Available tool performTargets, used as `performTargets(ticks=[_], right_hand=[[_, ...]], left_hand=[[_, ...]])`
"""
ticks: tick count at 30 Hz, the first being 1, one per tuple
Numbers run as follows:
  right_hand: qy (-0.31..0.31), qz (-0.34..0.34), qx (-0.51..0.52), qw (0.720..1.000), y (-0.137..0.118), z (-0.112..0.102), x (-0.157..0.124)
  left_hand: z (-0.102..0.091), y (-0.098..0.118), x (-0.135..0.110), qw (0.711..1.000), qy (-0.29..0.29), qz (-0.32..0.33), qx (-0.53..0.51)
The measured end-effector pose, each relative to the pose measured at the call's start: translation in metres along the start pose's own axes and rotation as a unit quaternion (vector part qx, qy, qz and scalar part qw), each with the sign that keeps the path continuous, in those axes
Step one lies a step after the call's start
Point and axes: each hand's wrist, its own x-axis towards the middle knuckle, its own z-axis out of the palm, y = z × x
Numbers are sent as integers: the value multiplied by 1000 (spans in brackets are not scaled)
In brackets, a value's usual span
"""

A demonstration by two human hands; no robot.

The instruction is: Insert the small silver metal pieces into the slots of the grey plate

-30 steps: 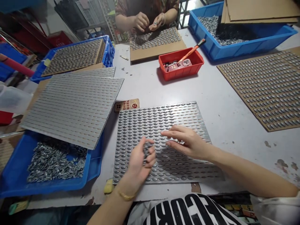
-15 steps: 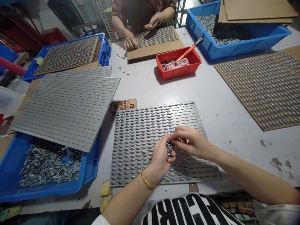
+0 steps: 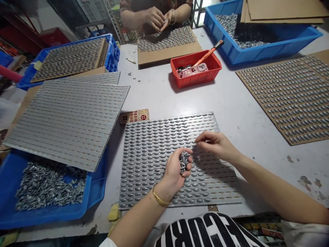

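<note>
A grey slotted board (image 3: 154, 144) lies flat before me, its rows filled with small oval metal pieces. My left hand (image 3: 176, 168) hovers over its middle, cupped around a handful of small grey metal pieces (image 3: 184, 161). My right hand (image 3: 218, 144) is just to the right, fingertips pinched together low over the board's right part; what they pinch is too small to name.
A blue bin of loose metal pieces (image 3: 48, 192) sits at my left, half covered by a ribbed grey sheet (image 3: 66, 120). A red tray (image 3: 195, 70) with tools, another blue bin (image 3: 259, 34), a filled cardboard board (image 3: 290, 92) and a person's hands (image 3: 159, 17) across the table.
My left hand turned palm-up with the handful of pieces. My right hand came to it, then moved up and right, pinched, over the board.
</note>
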Motion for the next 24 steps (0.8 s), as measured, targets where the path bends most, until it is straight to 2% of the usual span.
performTargets(ticks=[4,8,11,19,24], right_hand=[[22,-23,-96,995,19,-9,14],[16,-92,-224,970,29,-4,22],[16,-125,-281,951,31,-1,26],[-23,-135,-340,930,33,-5,35],[-32,-142,-338,930,18,-7,30]], left_hand=[[-6,0,-4,1000,3,0,-10],[-10,-4,-6,1000,-5,3,2],[-10,-7,-5,1000,-7,2,-2],[-8,-5,-2,999,-8,-9,-53],[-8,-5,0,998,-7,-2,-58]])
